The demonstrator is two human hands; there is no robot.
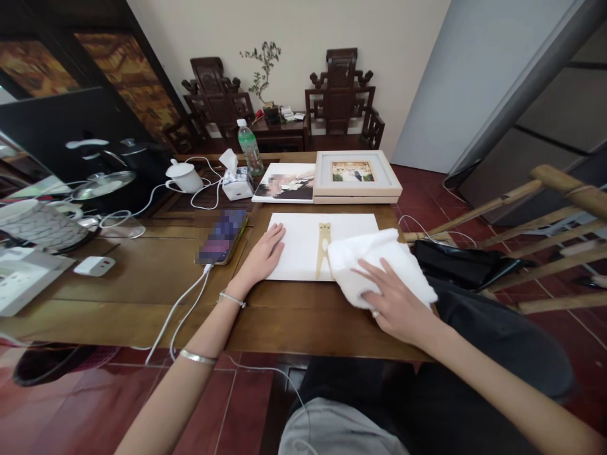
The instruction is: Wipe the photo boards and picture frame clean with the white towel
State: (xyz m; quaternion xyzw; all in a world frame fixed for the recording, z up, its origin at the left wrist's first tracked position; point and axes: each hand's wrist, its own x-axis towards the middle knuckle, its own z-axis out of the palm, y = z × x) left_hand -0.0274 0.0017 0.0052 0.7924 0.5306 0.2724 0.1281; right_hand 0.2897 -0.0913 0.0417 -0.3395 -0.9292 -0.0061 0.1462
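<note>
Near the right near corner of the brown wooden table (303,322), the right hand (393,303) lay spread over a white, fluffy cloth (384,249); whether its partly bent fingers pinched the fabric could not be told. The cloth covered the near right corner of a flat, white rectangular panel (298,253). The left hand (264,254), grasping nothing, rested with loosely extended fingers on the panel's left edge. The likeliest fault was a skid: a hard sideways push through the cloth, against so light a hold, might have turned the panel. A snag was also conceivable, with white charging cables (167,322) beside the left forearm.

The panel lay flat near the table's right edge, its long axis running left to right, roughly parallel to the near edge. The slender tan cat figure (324,232) on it lay crosswise, head toward the far edge and legs toward the near edge.

Farther back, a pale, box-like picture frame (358,194) occupied the far right corner, touching or just beside a glossy photo panel (284,174). A green-labelled plastic bottle (250,148) stood at the far edge.
</note>
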